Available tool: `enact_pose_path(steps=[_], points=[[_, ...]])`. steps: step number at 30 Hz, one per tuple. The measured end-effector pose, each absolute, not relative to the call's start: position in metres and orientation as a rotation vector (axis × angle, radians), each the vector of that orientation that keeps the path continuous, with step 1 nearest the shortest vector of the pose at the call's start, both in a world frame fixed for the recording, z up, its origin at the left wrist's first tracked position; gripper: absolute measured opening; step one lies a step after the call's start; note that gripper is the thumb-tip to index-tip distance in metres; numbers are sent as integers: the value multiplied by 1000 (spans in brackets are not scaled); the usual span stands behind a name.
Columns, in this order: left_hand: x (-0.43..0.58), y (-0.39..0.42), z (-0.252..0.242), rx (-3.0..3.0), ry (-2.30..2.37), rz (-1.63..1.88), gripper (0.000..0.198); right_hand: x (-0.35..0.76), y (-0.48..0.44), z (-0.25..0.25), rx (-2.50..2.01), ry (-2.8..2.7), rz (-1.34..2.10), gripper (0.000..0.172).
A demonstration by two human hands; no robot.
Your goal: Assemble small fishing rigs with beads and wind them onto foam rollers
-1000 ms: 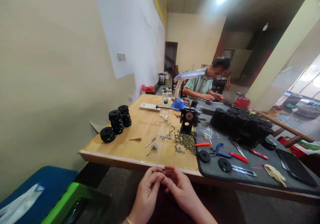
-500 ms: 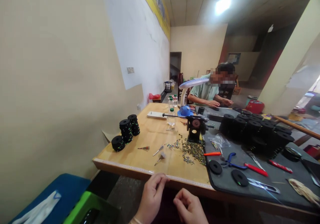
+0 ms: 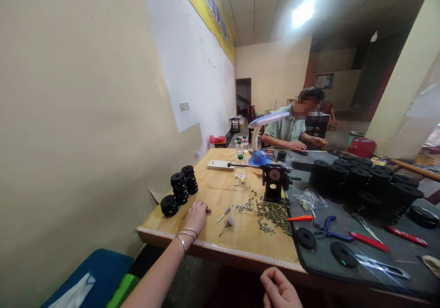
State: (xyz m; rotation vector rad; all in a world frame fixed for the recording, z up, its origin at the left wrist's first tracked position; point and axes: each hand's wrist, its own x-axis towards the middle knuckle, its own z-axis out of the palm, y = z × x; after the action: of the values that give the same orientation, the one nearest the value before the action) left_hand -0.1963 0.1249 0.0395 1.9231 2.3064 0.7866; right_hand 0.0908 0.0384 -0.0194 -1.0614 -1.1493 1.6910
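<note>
L arm stretched fwd, bangles at wrist, left hand [image 3: 196, 216] palm-down, fingers curled under. Right hand [image 3: 280, 290] low nr body, fingers loosely curled, thumb to index.

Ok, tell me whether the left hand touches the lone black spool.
Apart. The head view shows bare wood between the left hand and the lone black spool.
</note>
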Motion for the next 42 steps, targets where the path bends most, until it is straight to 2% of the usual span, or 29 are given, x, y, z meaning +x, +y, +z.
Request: enact_pose_path(steps=[5,8,11,14,18,33,42], points=[[-198,122,46,1852,2215,843,16,96,31,-5,-1053,-1129,1583,49],[-186,97,46,1792,2095,938,10,98,28,1,-1053,-1165,1594,49],[-157,59,39,1676,1913,1032,16,95,24,0,-1065,-1158,1641,49],[-115,19,27,1182,1443,1279,29,89,18,-1,-1023,-1154,1642,46],[-68,-10,14,809,1266,1227,29,84,11,2,-1038,-1196,1647,44],[-38,-11,4,851,1292,1149,34,90,10,3,-1154,-1193,1615,42],[-37,-12,2,744,1271,1155,29,99,12,-2,-1193,-1131,1570,44]])
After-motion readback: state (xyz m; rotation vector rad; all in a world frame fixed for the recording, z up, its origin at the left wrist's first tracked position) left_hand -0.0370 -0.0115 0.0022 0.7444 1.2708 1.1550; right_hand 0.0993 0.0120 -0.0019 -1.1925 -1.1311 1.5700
